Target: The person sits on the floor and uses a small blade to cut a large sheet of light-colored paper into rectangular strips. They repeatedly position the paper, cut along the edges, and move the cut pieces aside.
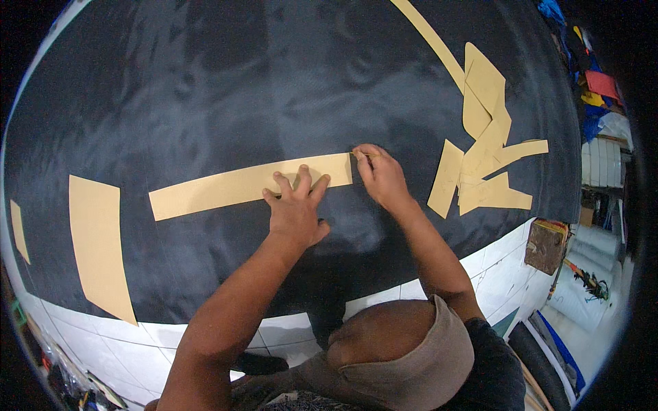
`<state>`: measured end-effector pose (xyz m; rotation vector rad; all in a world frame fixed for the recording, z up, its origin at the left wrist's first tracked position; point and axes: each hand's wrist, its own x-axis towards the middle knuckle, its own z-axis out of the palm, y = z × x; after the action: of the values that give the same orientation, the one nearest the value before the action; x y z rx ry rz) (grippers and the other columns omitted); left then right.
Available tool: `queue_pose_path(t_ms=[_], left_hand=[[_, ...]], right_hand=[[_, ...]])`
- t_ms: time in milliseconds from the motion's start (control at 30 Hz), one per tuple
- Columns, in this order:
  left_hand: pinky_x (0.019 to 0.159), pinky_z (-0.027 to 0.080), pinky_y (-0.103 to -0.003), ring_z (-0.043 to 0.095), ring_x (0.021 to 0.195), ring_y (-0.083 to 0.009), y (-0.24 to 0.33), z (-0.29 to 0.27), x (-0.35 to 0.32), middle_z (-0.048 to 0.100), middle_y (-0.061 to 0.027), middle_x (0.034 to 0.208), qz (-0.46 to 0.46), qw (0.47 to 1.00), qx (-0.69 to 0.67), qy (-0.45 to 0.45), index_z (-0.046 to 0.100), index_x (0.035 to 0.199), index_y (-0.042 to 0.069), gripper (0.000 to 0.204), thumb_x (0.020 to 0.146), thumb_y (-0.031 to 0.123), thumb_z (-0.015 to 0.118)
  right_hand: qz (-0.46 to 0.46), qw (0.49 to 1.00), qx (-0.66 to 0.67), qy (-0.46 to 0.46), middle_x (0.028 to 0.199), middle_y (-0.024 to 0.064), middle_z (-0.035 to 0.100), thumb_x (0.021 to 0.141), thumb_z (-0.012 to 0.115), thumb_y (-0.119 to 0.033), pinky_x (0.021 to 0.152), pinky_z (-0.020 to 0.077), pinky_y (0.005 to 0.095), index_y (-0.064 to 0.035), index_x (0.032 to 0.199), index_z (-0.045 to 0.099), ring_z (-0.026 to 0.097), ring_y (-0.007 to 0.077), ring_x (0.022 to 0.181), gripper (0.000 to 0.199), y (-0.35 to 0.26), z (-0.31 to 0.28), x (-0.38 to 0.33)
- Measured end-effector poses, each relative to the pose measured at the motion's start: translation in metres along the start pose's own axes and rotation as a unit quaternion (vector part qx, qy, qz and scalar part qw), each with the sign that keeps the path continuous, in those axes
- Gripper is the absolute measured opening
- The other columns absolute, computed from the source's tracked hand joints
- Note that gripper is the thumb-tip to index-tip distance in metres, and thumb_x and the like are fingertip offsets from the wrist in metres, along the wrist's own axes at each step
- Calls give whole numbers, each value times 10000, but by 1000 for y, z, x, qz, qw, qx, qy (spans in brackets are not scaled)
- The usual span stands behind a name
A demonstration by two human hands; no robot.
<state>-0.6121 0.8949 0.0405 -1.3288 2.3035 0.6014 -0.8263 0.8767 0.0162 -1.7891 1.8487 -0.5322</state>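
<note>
Hands [336, 192] pin strip [226, 186], marker obscured.

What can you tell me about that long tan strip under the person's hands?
The long tan strip looks like thin card or paper, plain and flat on the black cloth. It runs left to right, slightly tilted. The left hand presses its lower edge with spread fingers; the right hand touches its right end.

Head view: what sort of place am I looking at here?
Probably a sewing or pattern-cutting workshop. A big sheet of dark fabric lies spread over a white tiled floor, tan paper pattern pieces lie on it, and both hands work on one long tan strip. Coloured cloth scraps sit at the right edge.
</note>
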Motion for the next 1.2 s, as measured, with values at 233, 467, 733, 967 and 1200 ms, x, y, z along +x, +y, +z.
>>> queue_pose_path(t_ms=[233,467,733,967,1200], left_hand=[[1040,412,-729,274,1424,-580,2,-2,0,186,-165,1648,-5,1000,11,-10,220,1608,327,1033,773,631,746],[997,479,-694,269,1432,-574,8,-6,-1,195,-160,1643,-13,999,25,-18,219,1609,327,1036,776,648,744],[993,493,-690,275,1419,-572,2,0,1,196,-159,1638,-8,999,29,-12,227,1607,316,1035,776,645,751],[979,503,-690,281,1416,-568,5,-5,1,207,-161,1632,-8,1000,22,-14,237,1603,314,1039,765,630,765],[989,483,-709,257,1420,-573,2,2,1,213,-159,1627,-7,1000,26,1,246,1599,310,904,859,654,636]], right_hand=[[-1,1000,21,22,1140,187,687,1033,521,-201,934,526,459,-20,1133,671,657,380,1073,255,1,5,-9],[-62,997,-26,40,1109,170,675,1023,546,-194,847,560,477,-61,1157,651,671,387,1003,215,7,11,-13],[-131,987,-88,-18,1118,141,674,995,582,-141,831,577,435,-50,1161,639,681,356,997,198,2,9,-44],[-117,988,-95,12,1089,131,681,994,581,-142,827,576,441,-33,1135,638,684,349,987,187,2,6,-26],[-82,991,-88,-51,1079,137,667,1002,537,-168,815,573,480,-76,1176,637,681,359,973,220,0,6,-54]])
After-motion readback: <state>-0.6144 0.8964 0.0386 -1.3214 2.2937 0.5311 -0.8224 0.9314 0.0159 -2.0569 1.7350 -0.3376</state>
